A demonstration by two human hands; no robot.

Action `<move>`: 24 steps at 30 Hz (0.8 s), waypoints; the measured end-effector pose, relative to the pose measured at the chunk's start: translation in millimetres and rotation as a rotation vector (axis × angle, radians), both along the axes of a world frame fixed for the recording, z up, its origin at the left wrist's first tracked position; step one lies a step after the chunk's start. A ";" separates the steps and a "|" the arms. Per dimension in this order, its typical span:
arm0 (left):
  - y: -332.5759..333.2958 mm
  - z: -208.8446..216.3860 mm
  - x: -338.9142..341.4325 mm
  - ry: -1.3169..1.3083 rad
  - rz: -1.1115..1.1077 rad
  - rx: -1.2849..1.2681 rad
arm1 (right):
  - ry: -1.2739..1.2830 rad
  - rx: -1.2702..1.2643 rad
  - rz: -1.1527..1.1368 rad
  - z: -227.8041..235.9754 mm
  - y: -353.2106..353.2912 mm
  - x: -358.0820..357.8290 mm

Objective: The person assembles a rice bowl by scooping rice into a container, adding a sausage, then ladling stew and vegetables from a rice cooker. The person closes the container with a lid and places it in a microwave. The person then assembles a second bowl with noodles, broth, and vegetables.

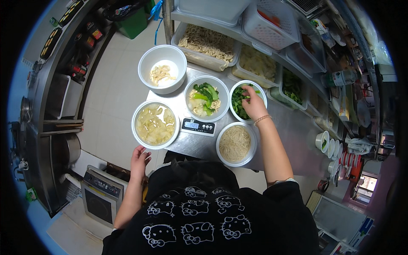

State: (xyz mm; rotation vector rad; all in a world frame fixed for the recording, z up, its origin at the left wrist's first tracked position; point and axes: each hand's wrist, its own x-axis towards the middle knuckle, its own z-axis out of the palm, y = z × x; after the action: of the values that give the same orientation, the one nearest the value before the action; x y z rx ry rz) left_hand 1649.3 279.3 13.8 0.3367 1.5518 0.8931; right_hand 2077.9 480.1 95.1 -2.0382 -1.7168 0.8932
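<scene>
My right hand (254, 105) reaches over a white bowl (233, 115) of chopped leafy greens (239, 98), its thumb and fingers apart at the leaves. Below and left of the bowl of pale pieces in liquid (155, 124), my left hand (139, 160) hangs loosely open, holding nothing. A bowl (191, 111) with greens, pale chunks and beige strips (209, 98) sits on a digital kitchen scale (198, 126) between my hands. Nearest me on the right stands a bowl of thin pale sprouts or shreds (235, 143). A deeper white tub (145, 58) at the back left holds some beige strips (163, 74).
Behind the bowls, clear bins hold beige strips (205, 41), pale pieces (256, 63) and leafy greens (292, 87). More containers sit on a shelf (272, 25) above them. Small white bowls (322, 141) stand far right. A green bin (131, 26) is on the floor beyond the steel table (280, 140).
</scene>
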 end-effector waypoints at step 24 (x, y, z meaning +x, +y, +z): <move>1.9 -0.6 -5.0 -0.009 0.010 -0.017 | 0.579 0.291 -0.008 98.2 -23.3 10.8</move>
State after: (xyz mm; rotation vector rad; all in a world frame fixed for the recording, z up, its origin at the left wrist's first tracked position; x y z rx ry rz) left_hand 1644.3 281.2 13.2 0.3129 1.5531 0.8873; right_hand 2088.7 456.8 193.2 -1.4158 -1.4121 1.0317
